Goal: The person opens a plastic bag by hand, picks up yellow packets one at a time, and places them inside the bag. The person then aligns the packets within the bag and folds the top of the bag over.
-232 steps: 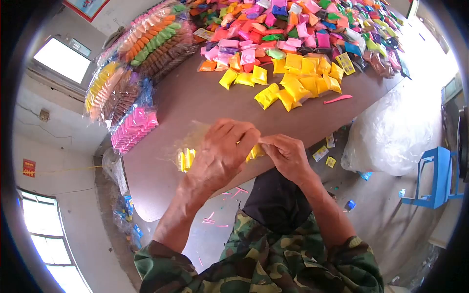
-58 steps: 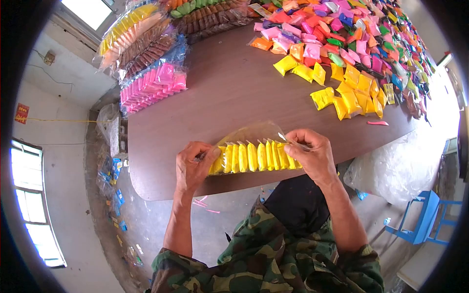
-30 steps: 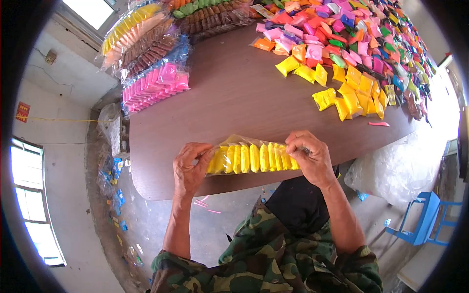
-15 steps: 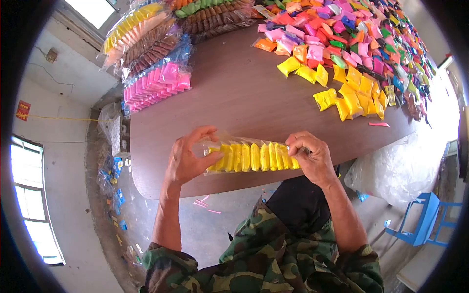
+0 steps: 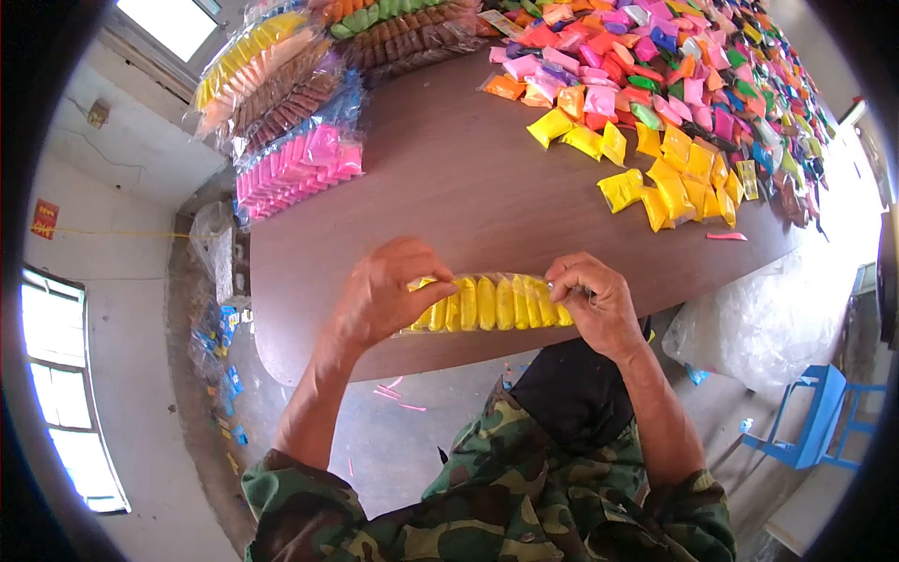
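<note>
A long clear plastic bag (image 5: 486,303) holds a row of several small yellow packets, standing side by side just above the table's near edge. At its right end, my right hand (image 5: 596,295) pinches the plastic between thumb and fingers. My left hand (image 5: 389,290) covers the left end, its thumb and fingertips drawn together over the bag's plastic. That hand is slightly blurred and hides the leftmost packets. Loose yellow packets (image 5: 688,183) lie on the brown table (image 5: 421,178) beyond my right hand.
A large heap of multicoloured packets (image 5: 646,75) covers the table's far right. Filled bags are stacked (image 5: 300,159) at the far left. A pink strip (image 5: 726,236) lies near the right edge. On the floor stand a blue stool (image 5: 810,417) and a big clear plastic sack (image 5: 749,328).
My left hand has moved right over the bag, and its spread thumb and fingers have closed together. My right hand keeps its pinch in nearly the same place.
</note>
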Motion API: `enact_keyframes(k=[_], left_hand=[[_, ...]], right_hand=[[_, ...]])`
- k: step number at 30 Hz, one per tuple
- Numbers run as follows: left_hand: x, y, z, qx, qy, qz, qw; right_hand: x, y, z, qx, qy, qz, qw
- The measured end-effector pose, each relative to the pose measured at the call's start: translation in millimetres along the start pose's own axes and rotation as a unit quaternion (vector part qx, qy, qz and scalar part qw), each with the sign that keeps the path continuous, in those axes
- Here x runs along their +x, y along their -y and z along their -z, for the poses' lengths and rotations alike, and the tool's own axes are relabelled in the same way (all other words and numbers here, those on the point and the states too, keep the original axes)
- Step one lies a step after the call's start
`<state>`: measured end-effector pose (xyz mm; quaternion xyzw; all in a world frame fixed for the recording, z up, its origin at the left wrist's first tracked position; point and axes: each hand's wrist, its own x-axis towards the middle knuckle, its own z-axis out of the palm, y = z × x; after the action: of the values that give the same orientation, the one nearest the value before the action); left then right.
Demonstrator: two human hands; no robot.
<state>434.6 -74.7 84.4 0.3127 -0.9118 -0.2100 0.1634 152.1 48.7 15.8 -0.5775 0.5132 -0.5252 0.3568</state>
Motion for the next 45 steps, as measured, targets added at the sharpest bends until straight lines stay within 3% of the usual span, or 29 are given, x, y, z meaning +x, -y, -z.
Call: enact_keyframes(k=[4,10,20,26,35,41,45], left_hand=[[-27,-9,-19,0.112,-0.103,-0.077,0.985],[-45,-21,-22,0.233,-0.068,-0.129,0.962],[-69,-44,-23,0.26,-0.011,-0.087,0.962],[-84,-73,-37,0.203,-0.022,0.005,0.979],[-99,-59,-57,0.276,-0.081,-0.006,0.958],[-101,-56,-63,0.307,-0.094,0.002,0.947],[-100,-57,-64,0.296,-0.101,0.016,0.95]], right_hand=[[-2,-6,-1,0.023,-0.017,-0.011,1.0],[-4,-2,-2,0.01,-0.034,-0.029,0.999],[-5,-8,-8,0.009,-0.061,-0.023,0.998],[-6,-8,-9,0.007,-0.067,-0.021,0.997],[-7,-6,6,-0.009,-0.023,-0.025,0.999],[-14,-9,23,0.049,-0.017,-0.038,0.998],[-24,-10,41,-0.031,-0.009,0.025,0.999]])
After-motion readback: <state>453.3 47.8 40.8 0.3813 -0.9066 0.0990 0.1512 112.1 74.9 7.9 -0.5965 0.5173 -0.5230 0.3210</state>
